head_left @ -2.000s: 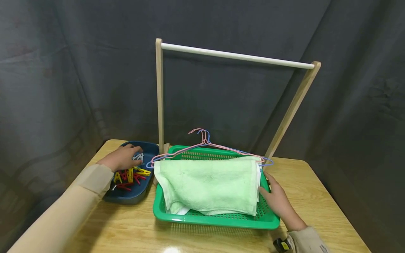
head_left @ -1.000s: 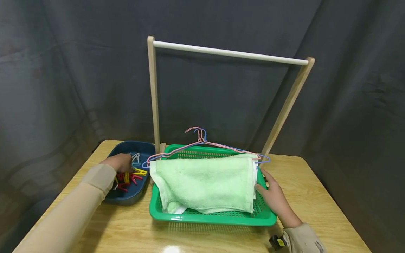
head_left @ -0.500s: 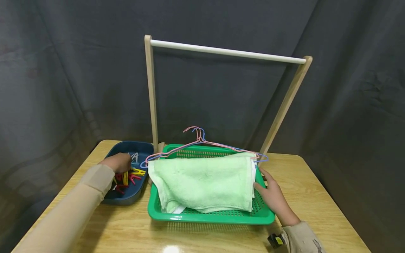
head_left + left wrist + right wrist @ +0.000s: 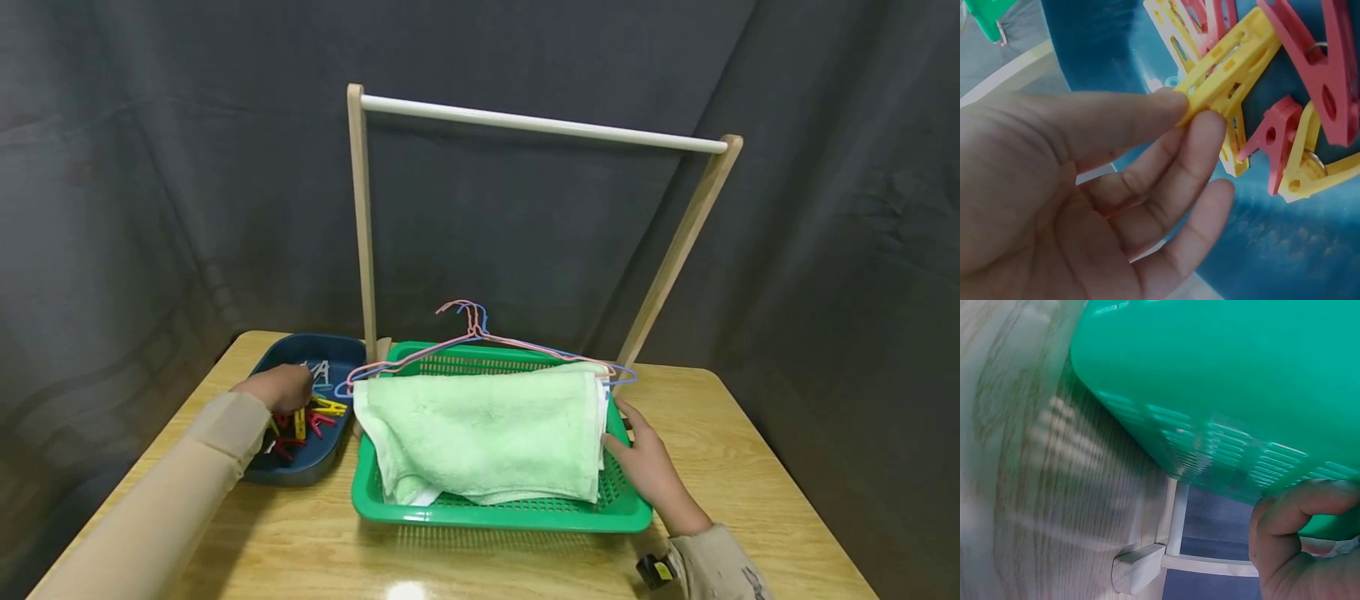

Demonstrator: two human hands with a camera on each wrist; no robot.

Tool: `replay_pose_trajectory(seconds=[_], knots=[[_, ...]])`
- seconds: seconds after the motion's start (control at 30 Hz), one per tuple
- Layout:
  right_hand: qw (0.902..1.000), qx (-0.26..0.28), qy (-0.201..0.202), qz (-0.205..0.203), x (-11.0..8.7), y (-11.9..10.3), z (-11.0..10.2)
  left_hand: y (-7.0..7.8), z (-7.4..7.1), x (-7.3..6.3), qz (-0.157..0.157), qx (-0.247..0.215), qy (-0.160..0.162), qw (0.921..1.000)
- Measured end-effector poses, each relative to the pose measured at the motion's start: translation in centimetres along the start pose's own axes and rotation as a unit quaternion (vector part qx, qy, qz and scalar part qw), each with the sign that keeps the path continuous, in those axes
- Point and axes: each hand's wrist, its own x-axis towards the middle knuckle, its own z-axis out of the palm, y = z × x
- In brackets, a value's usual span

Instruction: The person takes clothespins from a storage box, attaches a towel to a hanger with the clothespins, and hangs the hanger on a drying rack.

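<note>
In the head view my left hand (image 4: 279, 388) reaches down into a dark blue tub (image 4: 300, 477) of clothespins, its fingertips hidden. The left wrist view shows that hand's thumb and fingertips pinching the end of a yellow clothespin (image 4: 1235, 62), with red clothespins (image 4: 1277, 134) lying close by. My right hand (image 4: 654, 473) grips the right rim of a green basket (image 4: 510, 518), thumb toward the inside. Curled fingers (image 4: 1282, 531) show against the basket's side in the right wrist view. A folded pale green towel (image 4: 480, 433) lies over the basket.
Pink and blue wire hangers (image 4: 472, 332) rest at the top of the towel. Behind the basket stands a wooden rack with a white rod (image 4: 540, 125). Pale clothespins (image 4: 321, 373) lie at the tub's back. A dark curtain (image 4: 525, 225) surrounds the wooden table (image 4: 720, 450).
My left hand has dropped lower into the tub, its fingers now pointing down out of sight. The right hand has stayed on the basket rim. The head view has shifted slightly.
</note>
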Motion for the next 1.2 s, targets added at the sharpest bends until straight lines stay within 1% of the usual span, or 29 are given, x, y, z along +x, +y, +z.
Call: replay_pose_trajectory(seconds=[0.17, 0.33, 0.53, 0.77, 0.83, 0.97, 1.1, 1.2], knots=[[0.9997, -0.024, -0.002, -0.010, 0.0, -0.1, 0.0, 0.1, -0.1, -0.3, 0.012, -0.003, 0.004, 0.9999], [0.9980, -0.059, -0.007, -0.022, 0.1, -0.1, -0.3, 0.2, -0.1, -0.4, 0.034, 0.003, 0.003, 0.9994], [0.9910, -0.124, -0.018, -0.047, 0.1, -0.7, -1.0, 0.1, 0.0, -0.3, 0.059, 0.005, 0.008, 0.9982], [0.9826, -0.170, -0.021, -0.071, 0.6, -1.5, -2.0, 0.1, 0.0, -0.6, 0.071, -0.012, 0.004, 0.9974], [0.9797, -0.180, -0.016, -0.087, 0.9, -1.8, -2.3, 0.1, 0.0, -0.7, 0.072, -0.016, 0.001, 0.9973], [0.9746, -0.198, -0.001, -0.105, 1.4, -2.8, -2.9, 0.1, 0.1, -0.8, 0.071, -0.019, -0.003, 0.9973], [0.9712, -0.207, 0.014, -0.116, 2.0, -3.9, -3.3, 0.1, 0.1, -0.8, 0.075, -0.006, -0.003, 0.9971], [0.9693, -0.211, 0.016, -0.125, 2.5, -4.5, -3.6, 0.1, 0.1, -0.8, 0.075, 0.007, 0.001, 0.9971]])
